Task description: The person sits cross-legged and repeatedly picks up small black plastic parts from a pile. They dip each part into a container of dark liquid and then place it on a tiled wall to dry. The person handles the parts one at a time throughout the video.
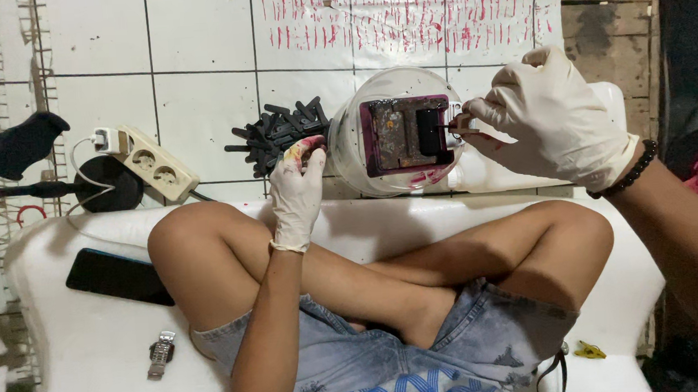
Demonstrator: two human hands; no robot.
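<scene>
I sit cross-legged on a white mat. In front of my knees lies a clear round plastic container [352, 151] with a dark, magenta-stained rectangular cartridge [404, 135] inside it. My left hand [296, 193], in an ink-stained white glove, rests against the container's left side. My right hand [552, 120], also gloved, pinches a small thin tool [452, 125] at the cartridge's right edge. A black bead bracelet [628, 175] circles my right wrist.
A pile of black plastic parts [275, 131] lies behind my left hand. A cream power strip [150, 162] and a black round disc [107, 184] sit at left. A black phone [113, 276] and a metal watch [161, 354] lie on the mat. White tiled floor with red marks lies beyond.
</scene>
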